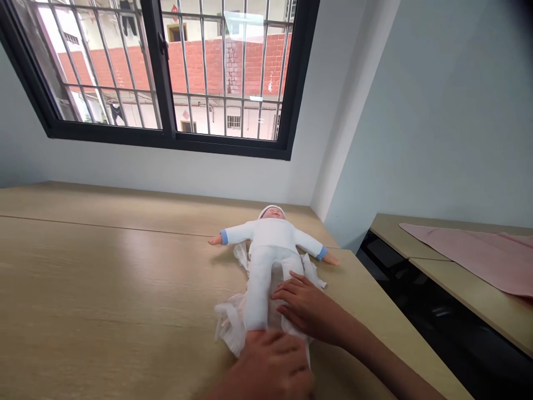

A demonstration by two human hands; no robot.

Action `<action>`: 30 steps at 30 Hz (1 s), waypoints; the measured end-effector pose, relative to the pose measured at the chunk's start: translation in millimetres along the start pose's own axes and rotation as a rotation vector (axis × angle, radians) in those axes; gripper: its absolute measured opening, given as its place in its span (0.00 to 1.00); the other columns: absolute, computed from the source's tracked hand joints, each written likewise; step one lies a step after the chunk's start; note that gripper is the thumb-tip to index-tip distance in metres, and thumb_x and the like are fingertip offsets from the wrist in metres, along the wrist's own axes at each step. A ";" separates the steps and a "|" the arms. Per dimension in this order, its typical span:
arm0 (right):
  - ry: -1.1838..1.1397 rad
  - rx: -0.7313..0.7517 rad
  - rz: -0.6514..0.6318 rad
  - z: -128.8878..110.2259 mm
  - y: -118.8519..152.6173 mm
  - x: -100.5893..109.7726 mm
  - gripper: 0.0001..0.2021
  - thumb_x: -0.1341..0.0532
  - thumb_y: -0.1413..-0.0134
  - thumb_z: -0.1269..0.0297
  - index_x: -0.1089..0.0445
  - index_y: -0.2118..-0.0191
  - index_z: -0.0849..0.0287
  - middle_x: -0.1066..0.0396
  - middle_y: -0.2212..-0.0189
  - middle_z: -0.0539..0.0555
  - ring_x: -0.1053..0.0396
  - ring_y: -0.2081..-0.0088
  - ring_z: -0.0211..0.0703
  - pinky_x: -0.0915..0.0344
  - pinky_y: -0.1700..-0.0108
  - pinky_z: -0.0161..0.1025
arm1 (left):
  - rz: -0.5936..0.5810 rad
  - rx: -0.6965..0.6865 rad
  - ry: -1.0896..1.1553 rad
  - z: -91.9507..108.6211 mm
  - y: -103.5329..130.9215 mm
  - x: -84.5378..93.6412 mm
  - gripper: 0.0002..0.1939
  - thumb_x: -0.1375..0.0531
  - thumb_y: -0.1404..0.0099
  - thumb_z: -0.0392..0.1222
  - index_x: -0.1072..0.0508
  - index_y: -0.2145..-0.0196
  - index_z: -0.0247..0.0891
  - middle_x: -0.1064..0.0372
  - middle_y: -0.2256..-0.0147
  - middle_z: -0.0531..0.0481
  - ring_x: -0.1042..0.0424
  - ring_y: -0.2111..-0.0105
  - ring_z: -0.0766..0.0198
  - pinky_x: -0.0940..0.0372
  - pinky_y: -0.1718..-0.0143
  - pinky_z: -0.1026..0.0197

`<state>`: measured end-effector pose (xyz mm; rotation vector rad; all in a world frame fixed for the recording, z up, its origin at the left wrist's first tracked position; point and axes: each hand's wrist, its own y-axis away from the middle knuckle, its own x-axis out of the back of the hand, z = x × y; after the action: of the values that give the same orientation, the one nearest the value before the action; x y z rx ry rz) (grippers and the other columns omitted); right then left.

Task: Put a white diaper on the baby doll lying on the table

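Note:
A baby doll (272, 236) in a white suit with blue cuffs and a white cap lies on its back on a wooden table, arms spread and head away from me. Crumpled thin white cloth (233, 322) lies under and around its legs. My left hand (275, 366) is at the doll's lower leg, fingers curled round the foot end, which it mostly hides. My right hand (306, 305) lies palm down across the doll's other leg with fingers stretched and somewhat apart, covering much of that leg.
The wooden table (125, 289) has a seam along its far part. A barred window (225, 72) is in the wall behind. At right, beyond a dark gap (416, 294), a second table (391, 230) bears a pink cloth (478, 253).

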<state>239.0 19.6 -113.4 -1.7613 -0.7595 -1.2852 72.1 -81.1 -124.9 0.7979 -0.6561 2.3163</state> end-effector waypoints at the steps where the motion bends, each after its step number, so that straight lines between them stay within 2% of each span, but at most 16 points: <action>1: 0.021 0.003 -0.017 4.1 -4.1 -2.2 0.11 0.48 0.35 0.68 0.30 0.54 0.59 0.28 0.59 0.54 0.31 0.53 0.46 0.47 0.37 0.57 | 0.006 -0.052 -0.279 -9.9 -10.5 5.0 0.11 0.45 0.32 0.43 0.28 0.69 0.37 0.28 0.66 0.47 0.31 0.61 0.59 0.38 0.49 0.51; 3: 0.050 0.004 -0.049 10.7 -10.1 -4.3 0.10 0.48 0.36 0.69 0.29 0.60 0.59 0.27 0.62 0.54 0.30 0.56 0.44 0.47 0.38 0.55 | 0.030 -0.125 -0.696 -31.0 -25.9 13.7 0.08 0.44 0.34 0.37 0.29 0.71 0.36 0.28 0.69 0.49 0.31 0.63 0.61 0.38 0.47 0.52; 4: 0.053 0.002 -0.062 12.9 -12.0 -4.3 0.10 0.49 0.36 0.69 0.30 0.62 0.60 0.27 0.64 0.53 0.30 0.58 0.43 0.48 0.37 0.54 | 0.048 -0.139 -0.811 -41.5 -30.5 17.4 0.07 0.43 0.35 0.36 0.29 0.71 0.36 0.29 0.69 0.50 0.31 0.62 0.61 0.40 0.44 0.50; 6: 0.030 -0.014 -0.066 15.9 -13.9 -3.1 0.11 0.50 0.36 0.71 0.30 0.63 0.61 0.27 0.66 0.53 0.30 0.60 0.42 0.48 0.37 0.52 | 0.068 -0.149 -0.901 -59.3 -34.3 23.9 0.06 0.43 0.35 0.36 0.28 0.71 0.37 0.29 0.68 0.51 0.31 0.58 0.61 0.47 0.38 0.48; 9: -0.041 -0.051 -0.037 18.6 -11.2 0.9 0.14 0.47 0.38 0.70 0.34 0.49 0.62 0.27 0.64 0.55 0.30 0.58 0.44 0.49 0.36 0.52 | 0.107 -0.075 -0.913 -70.1 -31.6 31.9 0.06 0.42 0.37 0.33 0.26 0.65 0.39 0.31 0.53 0.45 0.39 0.43 0.55 0.54 0.36 0.43; 12: -0.094 -0.049 -0.072 21.1 -1.4 7.5 0.25 0.43 0.45 0.71 0.41 0.40 0.61 0.27 0.63 0.55 0.30 0.56 0.46 0.51 0.35 0.54 | 0.136 0.132 -0.863 -62.2 -25.5 41.8 0.24 0.44 0.43 0.24 0.28 0.51 0.44 0.49 0.37 0.41 0.56 0.34 0.43 0.58 0.38 0.32; 14: -0.105 -0.037 -0.106 23.5 7.9 11.4 0.31 0.45 0.52 0.77 0.40 0.40 0.58 0.27 0.60 0.54 0.32 0.51 0.47 0.54 0.34 0.55 | 0.110 0.273 -0.752 -54.6 -21.2 51.4 0.34 0.44 0.47 0.22 0.33 0.45 0.50 0.59 0.34 0.41 0.61 0.34 0.39 0.55 0.40 0.30; 16: -0.097 -0.028 -0.121 26.6 17.4 12.5 0.36 0.46 0.60 0.80 0.39 0.40 0.57 0.29 0.54 0.55 0.34 0.46 0.47 0.58 0.33 0.54 | 0.067 0.353 -0.594 -50.9 -16.8 62.3 0.36 0.44 0.47 0.24 0.35 0.43 0.53 0.67 0.32 0.44 0.53 0.36 0.37 0.45 0.44 0.35; 18: -0.072 -0.017 -0.131 29.6 25.4 10.0 0.39 0.47 0.65 0.80 0.39 0.40 0.57 0.31 0.49 0.57 0.38 0.43 0.48 0.61 0.32 0.53 | 0.034 0.355 -0.448 -52.7 -12.7 71.9 0.34 0.44 0.45 0.26 0.36 0.43 0.52 0.71 0.31 0.47 0.42 0.40 0.42 0.37 0.48 0.44; 21: -0.029 -0.007 -0.146 29.1 31.6 2.2 0.40 0.45 0.66 0.79 0.40 0.39 0.57 0.34 0.46 0.57 0.42 0.40 0.50 0.65 0.32 0.55 | 0.037 0.315 -0.328 -62.2 -8.4 80.2 0.35 0.44 0.46 0.26 0.37 0.43 0.52 0.73 0.31 0.49 0.35 0.45 0.49 0.34 0.51 0.51; 24: 0.000 -0.030 -0.110 20.7 31.4 -4.6 0.36 0.44 0.61 0.78 0.38 0.41 0.52 0.33 0.49 0.54 0.42 0.41 0.48 0.66 0.32 0.57 | 0.020 0.301 -0.259 -72.8 -6.0 83.7 0.35 0.43 0.48 0.27 0.36 0.44 0.53 0.73 0.32 0.51 0.33 0.47 0.51 0.33 0.52 0.52; 26: -0.010 -0.047 -0.071 13.9 30.0 -7.6 0.31 0.45 0.57 0.78 0.35 0.45 0.49 0.32 0.51 0.52 0.40 0.42 0.44 0.66 0.32 0.57 | 0.022 0.297 -0.213 -77.6 -4.6 85.7 0.35 0.42 0.49 0.27 0.35 0.45 0.53 0.71 0.32 0.51 0.35 0.46 0.49 0.34 0.50 0.51; 30: -0.045 -0.062 -0.001 8.7 30.2 -14.7 0.19 0.46 0.51 0.77 0.31 0.55 0.51 0.33 0.52 0.51 0.38 0.44 0.42 0.66 0.32 0.58 | 0.045 0.252 -0.109 -79.3 -1.6 89.8 0.34 0.42 0.50 0.27 0.33 0.46 0.50 0.65 0.33 0.51 0.45 0.39 0.46 0.36 0.47 0.53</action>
<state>263.8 12.2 -136.5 -1.8449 -0.7525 -1.2864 -14.3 1.7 -119.6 1.0396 -0.4364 2.4410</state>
